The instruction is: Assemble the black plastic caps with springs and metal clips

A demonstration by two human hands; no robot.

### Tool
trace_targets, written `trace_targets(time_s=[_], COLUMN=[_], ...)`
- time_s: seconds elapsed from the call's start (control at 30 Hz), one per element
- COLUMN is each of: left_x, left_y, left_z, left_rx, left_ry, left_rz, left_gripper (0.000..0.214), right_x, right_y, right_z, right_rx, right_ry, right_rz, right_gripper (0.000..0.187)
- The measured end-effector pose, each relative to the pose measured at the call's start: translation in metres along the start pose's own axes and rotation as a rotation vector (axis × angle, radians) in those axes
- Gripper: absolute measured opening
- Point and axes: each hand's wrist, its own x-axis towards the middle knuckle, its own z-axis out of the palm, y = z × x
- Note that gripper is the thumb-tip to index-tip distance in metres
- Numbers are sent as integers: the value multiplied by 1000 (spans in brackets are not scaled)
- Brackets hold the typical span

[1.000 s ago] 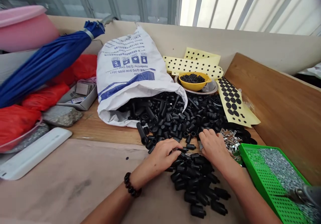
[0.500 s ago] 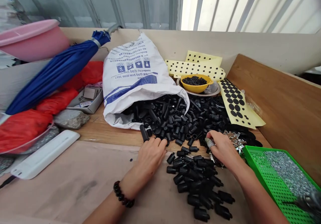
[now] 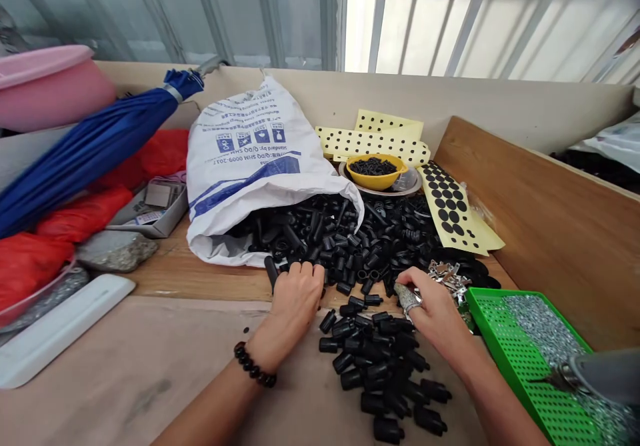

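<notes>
My left hand (image 3: 294, 303), with a dark bead bracelet on the wrist, rests fingers curled on black plastic caps (image 3: 345, 239) spilling from a white woven sack (image 3: 250, 159). What its fingers hold is hidden. My right hand (image 3: 431, 306) lies over a nearer heap of black caps (image 3: 385, 373). Its fingers pinch a small silvery metal piece (image 3: 406, 296), taken from a pile of metal clips (image 3: 447, 274) just beyond it.
A green perforated tray (image 3: 505, 346) of small screws sits at right, with a grey tool tip (image 3: 590, 376) above it. A yellow bowl (image 3: 376, 171), yellow sheets of black dots (image 3: 450, 206), a blue umbrella (image 3: 90, 146), red bags, a pink basin and a wooden side board surround the work area.
My left hand moved left and forward off the near heap to the caps at the sack mouth. My right hand lifted slightly and now pinches a metal piece.
</notes>
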Motion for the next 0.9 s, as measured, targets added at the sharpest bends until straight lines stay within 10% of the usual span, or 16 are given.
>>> trace_targets(time_s=[0.43, 0.9], left_x=[-3, -18], left_y=[-17, -9], left_z=[11, 11], left_rx=[-545, -208], left_ry=[278, -36], left_rz=[147, 181], left_gripper=[19, 13], right_x=[-7, -9], right_y=[-25, -16], right_z=[3, 16], right_rx=[301, 240], right_ry=[116, 81], right_rz=[-162, -189], right_gripper=[34, 39])
